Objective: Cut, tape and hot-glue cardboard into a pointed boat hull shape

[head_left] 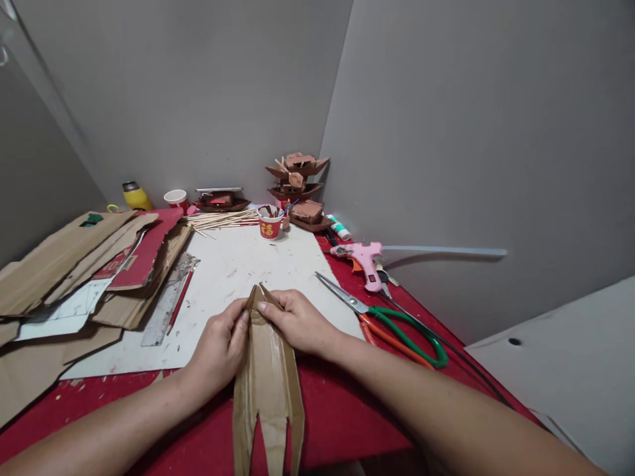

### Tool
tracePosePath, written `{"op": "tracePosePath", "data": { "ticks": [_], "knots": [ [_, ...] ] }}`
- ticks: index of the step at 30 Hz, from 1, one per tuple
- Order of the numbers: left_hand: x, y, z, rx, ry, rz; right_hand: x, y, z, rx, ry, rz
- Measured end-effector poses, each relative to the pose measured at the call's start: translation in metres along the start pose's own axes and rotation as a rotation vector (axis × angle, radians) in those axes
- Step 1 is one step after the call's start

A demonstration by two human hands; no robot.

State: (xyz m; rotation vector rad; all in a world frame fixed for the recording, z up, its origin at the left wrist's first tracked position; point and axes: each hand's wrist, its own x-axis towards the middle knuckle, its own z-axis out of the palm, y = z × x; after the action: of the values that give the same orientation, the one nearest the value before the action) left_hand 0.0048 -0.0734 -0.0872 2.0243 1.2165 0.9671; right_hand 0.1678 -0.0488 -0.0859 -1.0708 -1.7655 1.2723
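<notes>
A long folded piece of brown cardboard (269, 370) points away from me, with its sides bent up and slits cut into the near end. My left hand (223, 340) grips its left side close to the pointed far end. Opposite it, my right hand (297, 322) pinches the right side, the thumb lying on the inner face. Right of the hands lie scissors (368, 307) with green and orange handles. A clear ruler (163, 311) and a red pencil (180, 301) rest left of the hands on a white sheet (231, 258).
Cardboard pieces (64, 264) are piled at the left. A pink glue gun (364, 259) with a long glue stick lies at the right edge. Farther back stand a red paper cup (270, 228), thin wooden sticks (223, 220), brown model boats (299, 182) and a yellow bottle (136, 197). Grey walls enclose the table.
</notes>
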Motion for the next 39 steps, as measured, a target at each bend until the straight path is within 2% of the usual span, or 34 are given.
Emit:
{"op": "tracePosePath", "data": {
  "ticks": [7,12,15,18,20,23,26,30,34,39],
  "knots": [
    [0.005,-0.005,-0.002,-0.07,0.051,-0.003,0.005,0.003,0.001,-0.062,0.031,-0.034],
    [0.006,-0.011,-0.004,-0.127,0.028,-0.04,0.009,0.009,0.008,-0.151,0.049,-0.044],
    [0.005,-0.013,-0.005,-0.155,0.012,-0.049,0.008,0.003,0.003,-0.245,0.022,-0.043],
    [0.006,-0.015,-0.007,-0.186,-0.008,-0.077,0.0,-0.009,-0.025,-0.394,0.055,-0.018],
    [0.007,-0.017,-0.009,-0.205,-0.02,-0.101,-0.009,-0.017,-0.056,-0.515,0.193,0.033],
    [0.009,-0.019,-0.012,-0.233,-0.035,-0.138,-0.028,-0.021,-0.105,-0.746,0.492,0.145],
    [0.01,-0.021,-0.013,-0.256,-0.053,-0.156,-0.044,-0.012,-0.138,-0.925,0.627,0.318],
    [0.01,-0.02,-0.014,-0.278,-0.092,-0.159,-0.048,0.008,-0.151,-1.007,0.569,0.496],
    [0.009,-0.018,-0.014,-0.289,-0.139,-0.16,-0.045,0.022,-0.155,-0.989,0.529,0.571],
    [0.009,-0.016,-0.014,-0.292,-0.15,-0.17,-0.043,0.039,-0.162,-0.838,0.487,0.632]
  ]
}}
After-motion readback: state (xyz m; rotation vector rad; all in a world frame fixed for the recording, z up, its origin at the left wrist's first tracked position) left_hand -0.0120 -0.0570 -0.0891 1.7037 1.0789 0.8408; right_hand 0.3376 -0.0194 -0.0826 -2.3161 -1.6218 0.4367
